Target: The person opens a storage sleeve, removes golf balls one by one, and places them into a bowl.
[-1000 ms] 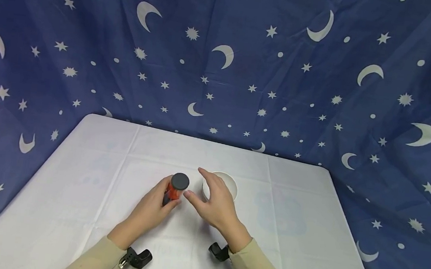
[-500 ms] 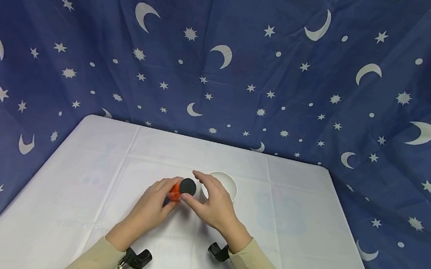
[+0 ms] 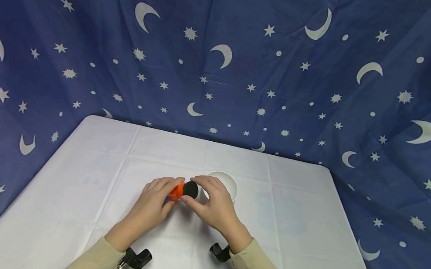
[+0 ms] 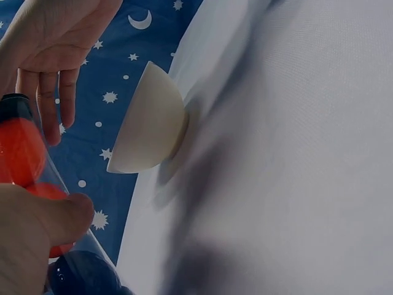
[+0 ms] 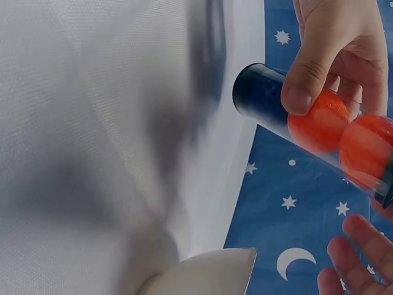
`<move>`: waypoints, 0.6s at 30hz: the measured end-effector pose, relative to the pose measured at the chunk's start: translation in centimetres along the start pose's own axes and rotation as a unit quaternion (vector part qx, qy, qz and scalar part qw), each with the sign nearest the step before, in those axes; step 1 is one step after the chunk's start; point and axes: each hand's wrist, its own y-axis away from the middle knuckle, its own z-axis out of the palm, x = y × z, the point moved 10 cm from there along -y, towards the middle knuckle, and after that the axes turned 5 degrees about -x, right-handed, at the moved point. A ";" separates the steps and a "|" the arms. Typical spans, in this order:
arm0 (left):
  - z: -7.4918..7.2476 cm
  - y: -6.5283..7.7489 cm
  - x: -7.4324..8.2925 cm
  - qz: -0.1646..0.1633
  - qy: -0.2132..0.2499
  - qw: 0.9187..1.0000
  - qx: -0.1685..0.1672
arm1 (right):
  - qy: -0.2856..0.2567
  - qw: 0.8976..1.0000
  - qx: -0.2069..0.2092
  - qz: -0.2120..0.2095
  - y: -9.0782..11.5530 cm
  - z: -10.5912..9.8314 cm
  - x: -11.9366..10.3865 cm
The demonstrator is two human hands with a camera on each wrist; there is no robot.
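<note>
My left hand (image 3: 153, 200) grips a clear tube of balls (image 3: 178, 191) over the table, its thumb lying across the side. Two orange balls (image 5: 319, 123) and a dark blue ball (image 4: 83, 273) show through the wall. The tube is tilted, and its black cap (image 3: 191, 190) points up and to the right. Around that cap end, my right hand (image 3: 216, 202) stands with thumb and fingers spread, the fingertips close to the cap. In the left wrist view the right fingers (image 4: 48, 101) hang fairly straight behind the cap.
A white bowl (image 4: 147, 123) stands upright on the white-covered table (image 3: 291, 204), just beyond my right hand and partly hidden by it. Behind the table hangs a blue curtain (image 3: 242, 71) with moons and stars.
My left hand has tipped the tube so that its cap leans rightward, into the space between my right thumb and fingers. The right hand has moved only slightly.
</note>
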 end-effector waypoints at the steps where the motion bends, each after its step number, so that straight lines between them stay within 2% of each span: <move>1: 0.0 0.0 0.0 0.001 -0.006 1.000 -0.001 | -0.002 1.000 -0.001 0.001 0.0 0.0 0.0; 5: -0.2 0.0 0.1 0.007 -0.029 1.000 -0.004 | -0.039 0.999 -0.013 0.013 0.1 0.2 0.3; 11: -0.3 0.0 0.5 0.020 -0.051 0.998 -0.013 | -0.116 0.992 -0.024 0.042 0.3 0.4 1.0; 18: 0.0 0.0 0.5 0.011 -0.050 0.998 -0.024 | -0.129 0.990 -0.020 0.058 0.5 0.5 1.4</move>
